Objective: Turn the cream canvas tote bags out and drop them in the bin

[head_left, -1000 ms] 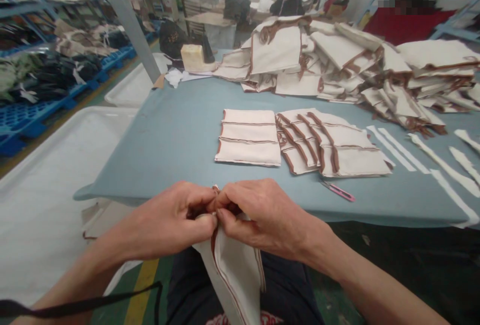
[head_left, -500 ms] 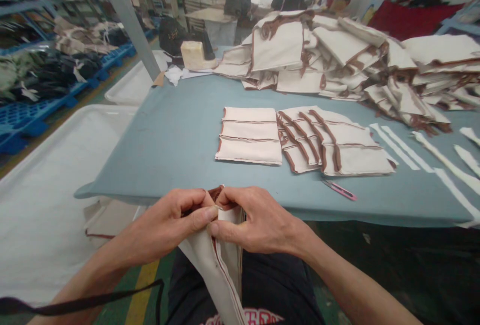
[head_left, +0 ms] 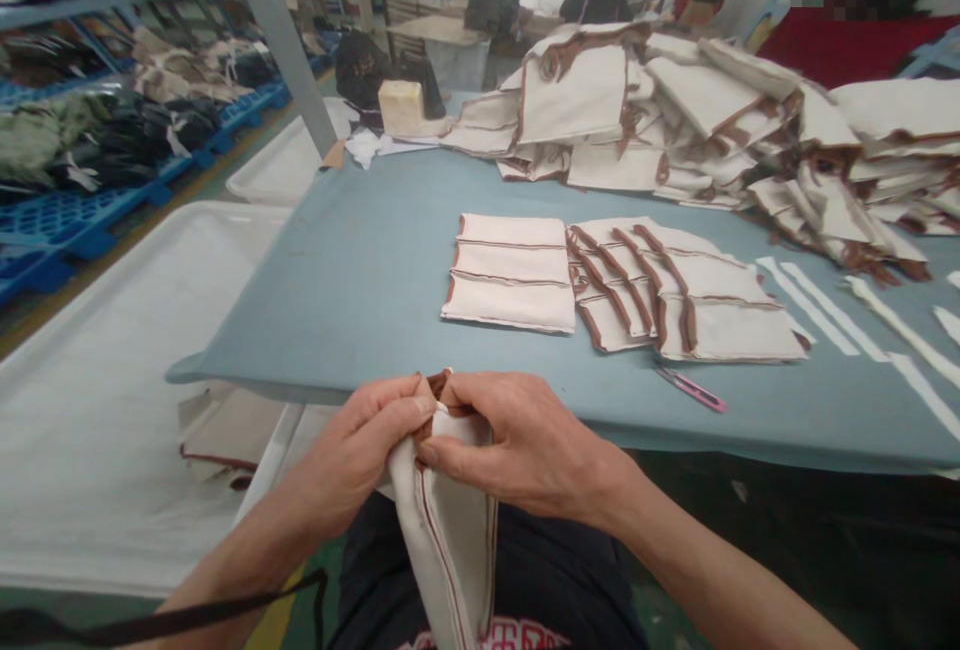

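Note:
Both my hands grip the top end of a cream fabric piece with brown trim (head_left: 450, 530) that hangs down over my lap, in front of the table edge. My left hand (head_left: 367, 450) pinches its upper left side, fingers closed. My right hand (head_left: 517, 440) is closed on the upper right, thumb pressed against the seam. On the blue-grey table (head_left: 360, 270) lie two flat rows of similar cream pieces (head_left: 514, 275), overlapped like tiles, the right row (head_left: 675, 295) showing brown binding.
A big heap of cream and brown pieces (head_left: 712, 120) fills the table's far side. A pink cutter (head_left: 690, 390) lies near the front edge. White strips (head_left: 847, 315) lie at right. White trays (head_left: 112, 370) stand at left; people work behind.
My hands have shifted slightly along the top of the fabric piece, which now hangs more narrowly folded. The camera view has moved a little to the left.

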{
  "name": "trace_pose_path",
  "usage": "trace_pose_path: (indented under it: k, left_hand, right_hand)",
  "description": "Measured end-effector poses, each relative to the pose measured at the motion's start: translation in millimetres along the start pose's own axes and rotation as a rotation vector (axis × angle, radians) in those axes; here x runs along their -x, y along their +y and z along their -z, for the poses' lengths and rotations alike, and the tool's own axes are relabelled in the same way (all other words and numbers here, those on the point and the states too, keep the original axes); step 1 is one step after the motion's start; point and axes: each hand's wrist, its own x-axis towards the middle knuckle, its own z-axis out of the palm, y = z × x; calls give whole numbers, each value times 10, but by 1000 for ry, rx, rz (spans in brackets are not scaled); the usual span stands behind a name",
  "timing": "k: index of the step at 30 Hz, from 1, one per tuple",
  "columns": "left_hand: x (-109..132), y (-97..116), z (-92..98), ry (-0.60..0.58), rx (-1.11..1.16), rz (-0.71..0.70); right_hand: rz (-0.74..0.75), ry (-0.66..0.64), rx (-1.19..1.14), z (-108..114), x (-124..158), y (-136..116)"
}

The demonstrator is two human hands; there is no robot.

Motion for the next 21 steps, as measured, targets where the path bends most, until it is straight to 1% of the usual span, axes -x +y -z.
trace_pose_path:
  k: [1, 3, 4, 6, 7, 9, 11, 12, 14, 17, 19, 21]
  left_hand:
    - [-8, -28, -25, -13, 87, 31]
    - [-21, -43, -56, -82, 190, 75]
    - [-25, -30, -59, -124, 188, 81]
    - [-30, 21, -46, -177, 83, 38]
    - [-32, 51, -35, -178, -2, -7]
    - [-37, 104, -16, -138, -165, -104]
    - [-44, 131, -8, -76, -250, -157]
    - [-48, 134, -7, -54, -252, -159]
    - [-55, 120, -11, -36, -192, -122]
    - [-59, 76, -32, -68, 0, 0]
    - [-62, 42, -66, -92, 164, 105]
    - [-68, 12, -113, -91, 301, 195]
  right_hand:
    - [7, 26, 8, -10, 9, 17]
    - [21, 88, 34, -19, 27, 52]
    - [21, 106, 50, -16, 34, 69]
    - [6, 78, 73, 2, 44, 98]
    - [-9, 44, 80, 15, 45, 109]
    - [-35, -6, 100, 40, 39, 125]
    - [-51, 6, 122, 61, 27, 132]
    - [-57, 19, 126, 71, 21, 131]
    - [-61, 7, 110, 94, 17, 121]
    - [-30, -35, 78, 132, 36, 99]
    - [14, -15, 90, 147, 61, 98]
    - [62, 22, 127, 144, 91, 116]
